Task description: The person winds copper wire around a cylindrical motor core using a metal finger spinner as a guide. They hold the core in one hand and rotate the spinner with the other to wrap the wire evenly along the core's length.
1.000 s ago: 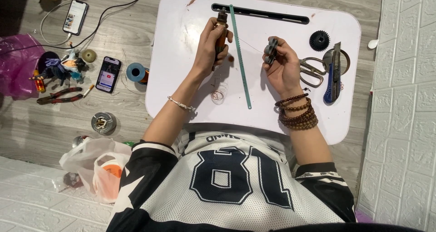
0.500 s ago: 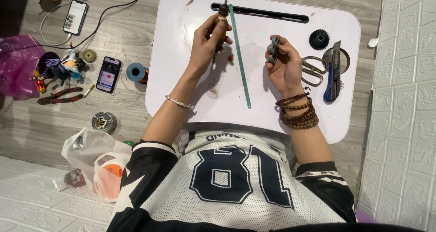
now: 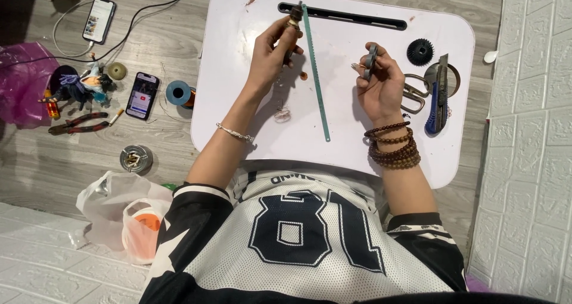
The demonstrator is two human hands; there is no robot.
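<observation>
My left hand [image 3: 271,57], with a thin silver bracelet on its wrist, is closed around a small dark tool with a brass tip [image 3: 294,23], raised over the far part of the white lap table [image 3: 238,110]. My right hand [image 3: 381,89], wearing brown bead bracelets, pinches a small grey metal piece [image 3: 370,58]. Between the hands a long thin green blade [image 3: 316,78] lies on the table, its far end near the dark slot [image 3: 357,17]. A small wire tangle [image 3: 282,112] rests below my left hand.
Right of my right hand lie scissors [image 3: 412,95], a blue utility knife [image 3: 438,95] and a black gear [image 3: 420,51]. On the floor at the left are two phones [image 3: 98,19] [image 3: 143,94], a blue spool [image 3: 177,93], pliers [image 3: 77,122], a round tin [image 3: 136,158] and a plastic bag [image 3: 119,211].
My left hand has moved farther up the table toward the slot with the dark tool. My right hand shifted slightly upward, still pinching the grey piece.
</observation>
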